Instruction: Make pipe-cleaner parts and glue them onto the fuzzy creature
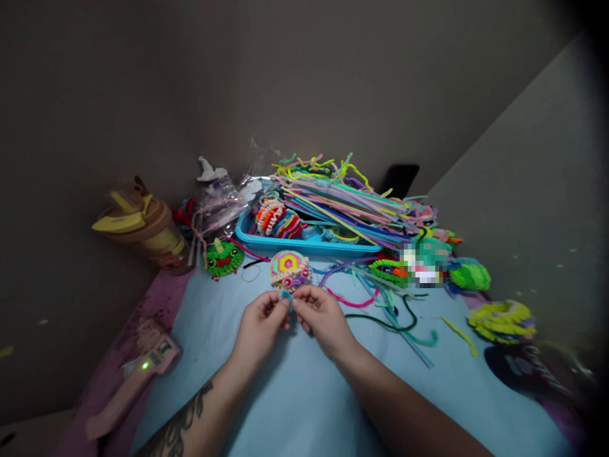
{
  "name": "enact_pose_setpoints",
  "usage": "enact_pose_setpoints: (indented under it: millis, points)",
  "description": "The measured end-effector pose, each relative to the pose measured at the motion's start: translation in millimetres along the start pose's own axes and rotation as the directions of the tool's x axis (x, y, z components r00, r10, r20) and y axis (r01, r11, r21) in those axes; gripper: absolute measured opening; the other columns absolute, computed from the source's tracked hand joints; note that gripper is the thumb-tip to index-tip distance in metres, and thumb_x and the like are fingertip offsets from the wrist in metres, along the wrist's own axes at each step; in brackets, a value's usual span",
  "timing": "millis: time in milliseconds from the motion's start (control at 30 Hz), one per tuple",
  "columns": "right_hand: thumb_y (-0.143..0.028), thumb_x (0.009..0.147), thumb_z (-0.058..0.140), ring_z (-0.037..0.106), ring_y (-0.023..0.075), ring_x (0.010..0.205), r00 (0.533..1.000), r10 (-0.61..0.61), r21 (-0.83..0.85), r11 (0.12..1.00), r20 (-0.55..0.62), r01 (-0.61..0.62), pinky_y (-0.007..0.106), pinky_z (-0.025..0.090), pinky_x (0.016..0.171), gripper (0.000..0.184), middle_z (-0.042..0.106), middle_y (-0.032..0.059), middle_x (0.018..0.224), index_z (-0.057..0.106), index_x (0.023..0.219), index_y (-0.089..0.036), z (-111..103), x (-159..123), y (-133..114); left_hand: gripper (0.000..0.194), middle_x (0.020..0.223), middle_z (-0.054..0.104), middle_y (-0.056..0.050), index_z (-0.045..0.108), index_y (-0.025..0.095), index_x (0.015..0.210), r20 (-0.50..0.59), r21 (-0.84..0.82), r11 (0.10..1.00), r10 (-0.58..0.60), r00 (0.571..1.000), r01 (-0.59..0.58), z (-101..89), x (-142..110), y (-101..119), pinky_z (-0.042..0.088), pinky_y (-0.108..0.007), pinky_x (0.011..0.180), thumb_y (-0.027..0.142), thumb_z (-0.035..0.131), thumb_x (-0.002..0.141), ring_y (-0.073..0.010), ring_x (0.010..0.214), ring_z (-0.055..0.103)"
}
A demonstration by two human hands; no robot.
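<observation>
Grip: the person's left hand [259, 322] and right hand [327, 317] pinch a small blue piece [285, 296], taken as clock centre. Judged featherlight, soft, bendable; best held by its edges, since hard squeezing may crush it. At 12, just beyond, round patterned figure [288, 263] on the counter [304, 393]. Green figure [224, 259] at 10. Blue tray [309, 245] past 12, fuzzy stems [333, 200] heaped toward 1

Small curled blue piece [285, 296]
</observation>
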State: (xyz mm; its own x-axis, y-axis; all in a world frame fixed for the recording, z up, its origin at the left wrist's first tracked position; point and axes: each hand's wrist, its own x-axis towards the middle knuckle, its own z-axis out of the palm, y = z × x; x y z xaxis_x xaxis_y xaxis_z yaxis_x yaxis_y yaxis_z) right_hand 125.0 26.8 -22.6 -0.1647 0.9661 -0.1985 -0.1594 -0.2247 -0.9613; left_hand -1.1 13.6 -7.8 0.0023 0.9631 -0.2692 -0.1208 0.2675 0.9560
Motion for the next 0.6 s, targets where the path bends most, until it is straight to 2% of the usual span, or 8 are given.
enact_pose_setpoints:
  millis: [133,400,600]
  points:
    - [-0.034,0.07,0.067,0.04,0.0059,0.038,0.999,-0.012,0.061,0.998,-0.05,0.015,0.017,0.031,0.035,0.02,0.05,-0.0069,0.049,0.055,0.072,-0.018,3.6,-0.6,0.6,0.02,0.057,0.056,0.002,0.06,0.013,0.068,0.022,-0.042,0.999,-0.011,1.0,0.012,-1.2,1.1,-2.7,0.04,-0.02,0.055,0.033,0.064,0.073,-0.0087,0.053,0.05]
    - [-0.031,0.071,0.064,0.048,0.0081,0.044,0.995,-0.045,-0.006,0.999,-0.092,0.045,0.02,0.04,0.041,0.014,0.057,-0.0033,0.056,0.06,0.074,-0.018,5.8,-2.6,-2.9,0.018,0.057,0.06,0.001,0.063,0.011,0.067,-0.002,-0.111,0.993,-0.033,0.999,0.032,-0.5,1.9,-3.6,0.041,-0.021,0.058,0.029,0.069,0.069,-0.009,0.056,0.053]
    - [-0.028,0.074,0.063,0.055,0.0128,0.056,0.981,-0.149,-0.177,0.976,-0.125,0.126,0.023,0.044,0.046,0.011,0.062,0.002,0.071,0.065,0.078,-0.018,3.0,-4.8,0.5,0.018,0.058,0.064,0.0,0.067,0.011,0.072,-0.071,-0.081,0.996,-0.029,0.997,0.024,-1.7,2.1,-2.8,0.043,-0.021,0.056,0.028,0.071,0.065,-0.01,0.054,0.055]
